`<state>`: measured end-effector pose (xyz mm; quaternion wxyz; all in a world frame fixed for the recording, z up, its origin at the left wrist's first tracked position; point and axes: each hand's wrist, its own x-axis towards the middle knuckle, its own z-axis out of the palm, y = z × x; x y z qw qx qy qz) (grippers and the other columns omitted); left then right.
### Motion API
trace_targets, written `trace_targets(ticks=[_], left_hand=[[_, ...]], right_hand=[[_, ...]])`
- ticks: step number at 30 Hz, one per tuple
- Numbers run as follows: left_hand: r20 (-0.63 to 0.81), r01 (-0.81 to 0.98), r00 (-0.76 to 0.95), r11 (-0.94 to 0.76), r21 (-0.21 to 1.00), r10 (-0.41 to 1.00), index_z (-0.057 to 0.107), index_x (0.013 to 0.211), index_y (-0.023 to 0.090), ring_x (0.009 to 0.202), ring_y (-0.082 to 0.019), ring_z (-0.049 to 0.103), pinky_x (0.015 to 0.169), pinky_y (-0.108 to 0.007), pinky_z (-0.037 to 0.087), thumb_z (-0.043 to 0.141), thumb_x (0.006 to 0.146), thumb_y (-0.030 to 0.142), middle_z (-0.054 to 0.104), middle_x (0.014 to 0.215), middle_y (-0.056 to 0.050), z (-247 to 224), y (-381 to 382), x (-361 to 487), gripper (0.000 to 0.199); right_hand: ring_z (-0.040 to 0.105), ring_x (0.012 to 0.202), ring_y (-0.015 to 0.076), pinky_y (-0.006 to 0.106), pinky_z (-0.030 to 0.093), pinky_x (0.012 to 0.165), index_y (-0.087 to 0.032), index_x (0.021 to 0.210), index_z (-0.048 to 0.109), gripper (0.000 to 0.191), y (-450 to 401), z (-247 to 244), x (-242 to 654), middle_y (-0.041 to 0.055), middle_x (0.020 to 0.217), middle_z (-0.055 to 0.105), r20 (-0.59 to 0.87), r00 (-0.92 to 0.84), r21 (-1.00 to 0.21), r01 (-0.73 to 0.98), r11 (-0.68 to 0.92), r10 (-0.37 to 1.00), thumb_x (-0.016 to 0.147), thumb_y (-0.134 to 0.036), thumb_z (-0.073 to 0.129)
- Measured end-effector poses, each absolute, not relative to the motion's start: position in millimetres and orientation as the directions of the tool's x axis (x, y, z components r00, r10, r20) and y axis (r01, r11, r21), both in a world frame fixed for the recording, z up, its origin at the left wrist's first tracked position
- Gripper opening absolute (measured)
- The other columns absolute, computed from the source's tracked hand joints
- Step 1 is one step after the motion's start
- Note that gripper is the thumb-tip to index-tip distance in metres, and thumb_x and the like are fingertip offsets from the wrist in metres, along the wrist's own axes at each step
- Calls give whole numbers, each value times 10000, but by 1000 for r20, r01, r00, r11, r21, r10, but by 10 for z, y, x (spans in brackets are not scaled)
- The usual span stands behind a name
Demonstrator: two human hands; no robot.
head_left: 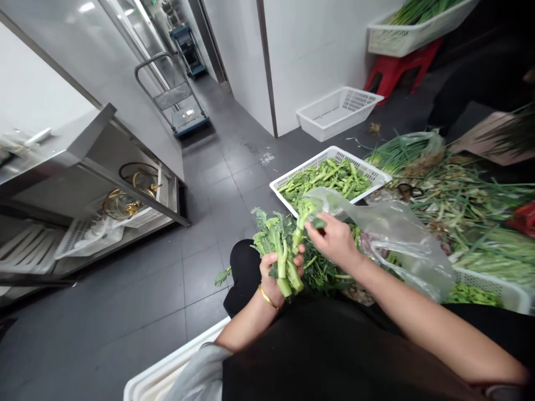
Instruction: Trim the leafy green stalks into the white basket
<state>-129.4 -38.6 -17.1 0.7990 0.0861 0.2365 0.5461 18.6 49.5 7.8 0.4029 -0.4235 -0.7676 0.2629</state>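
My left hand (271,273), with a gold bangle at its wrist, is wrapped round a bunch of leafy green stalks (282,256). The cut ends point down toward my lap and the leaves fan out above. At the right side of the bunch, my right hand (334,239) has its fingers pinched on a dark green leaf (318,223), beside a pale stalk. Just beyond my hands is a white basket (332,151) of trimmed green stalks (334,181). A clear plastic bag (405,239) lies to the right, partly behind my right forearm.
Spring onions (405,150) and loose greens cover the floor at right. An empty white basket (338,114) stands by the wall, near a red stool (397,72). At left are a steel counter (92,133) and a trolley (171,97). A dark-clothed person (472,83) is at upper right.
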Motion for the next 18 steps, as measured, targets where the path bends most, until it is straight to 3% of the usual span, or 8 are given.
trace_targets(ticks=[3,5,7,10,12,14,16,18], left_hand=[[-282,-862,240,338,377,929,617,955,74,497,-104,478,420,-203,367,632,562,451,538,646,-25,-146,-339,-1317,544],[-259,-835,225,323,445,939,628,950,85,494,-113,489,428,-213,385,656,545,465,551,636,-25,-132,-333,-1338,555],[-229,-733,196,298,612,953,636,931,101,506,-134,517,451,-240,415,694,539,445,596,661,-46,-140,-356,-1338,525],[-162,-451,27,156,879,986,643,843,142,609,-160,566,583,-285,476,773,525,347,645,734,-55,-209,-426,-1298,400],[-96,-266,-88,69,961,992,631,746,165,643,-152,559,666,-295,480,814,498,298,633,699,-24,-275,-466,-1264,336],[-91,-221,-113,65,973,989,620,713,171,637,-148,553,687,-301,476,829,485,300,610,648,-7,-326,-489,-1244,335],[-172,-365,-49,143,920,984,625,749,153,607,-155,558,635,-302,478,797,522,373,608,640,-25,-339,-490,-1251,359],[-258,-573,107,272,773,960,629,796,120,538,-150,535,523,-282,452,715,567,475,599,641,-56,-314,-470,-1291,432]], right_hand=[[480,533,117,249,331,527,-194,666,548,330,198,32,242,21,618,549,535,-489,-533,438,725,689,913,-397,466],[511,574,119,238,352,541,-191,767,583,314,175,91,308,25,697,589,470,-519,-564,447,695,715,896,-463,495],[503,573,114,230,362,549,-192,775,573,351,308,218,351,12,695,588,369,-439,-650,509,565,819,875,-521,507],[405,494,94,229,330,532,-194,596,477,424,573,401,326,-29,531,486,289,-335,-684,583,438,897,865,-520,516],[364,467,87,235,305,512,-192,527,414,459,648,430,274,-34,478,434,314,-334,-656,601,457,889,861,-484,529],[374,475,91,243,304,511,-190,522,420,427,609,373,239,-20,498,447,416,-352,-589,599,543,839,889,-397,492],[412,511,106,256,323,533,-191,541,468,377,505,267,250,0,537,477,552,-435,-457,555,695,711,895,-321,465],[476,577,125,265,369,582,-196,597,550,314,414,167,308,19,591,532,613,-550,-373,431,821,567,885,-300,481]])
